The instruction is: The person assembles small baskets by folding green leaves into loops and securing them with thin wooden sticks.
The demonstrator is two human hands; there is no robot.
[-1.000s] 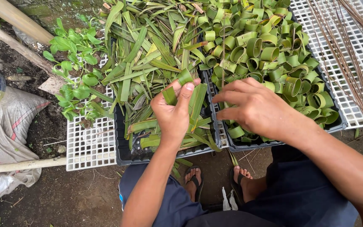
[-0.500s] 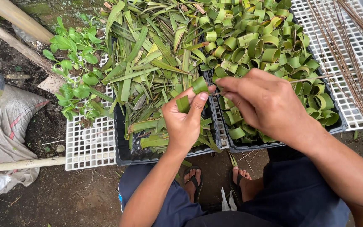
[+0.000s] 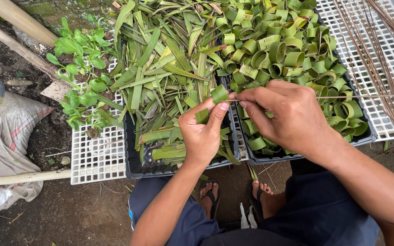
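Observation:
My left hand [image 3: 202,133] pinches a green leaf strip rolled into a small ring [image 3: 218,94] between thumb and fingers. My right hand [image 3: 284,116] holds a thin brown stick [image 3: 365,96] by its near end, with the tip at the rolled ring. Both hands hover over two black trays. The left tray [image 3: 135,166] holds loose flat green leaf strips [image 3: 169,68]. The right tray [image 3: 270,159] is filled with several finished leaf rings [image 3: 279,50].
The trays rest on a white plastic grid [image 3: 94,159]. A bundle of thin brown sticks [image 3: 388,54] lies on the grid at right. A small leafy plant [image 3: 80,86], bamboo poles [image 3: 17,20], a sack [image 3: 5,136] and bare soil lie at left. My sandalled feet [image 3: 233,196] are below.
My left hand rolled the leaf strip into a ring and lifted it. My right hand closed in and brought a thin stick to the ring.

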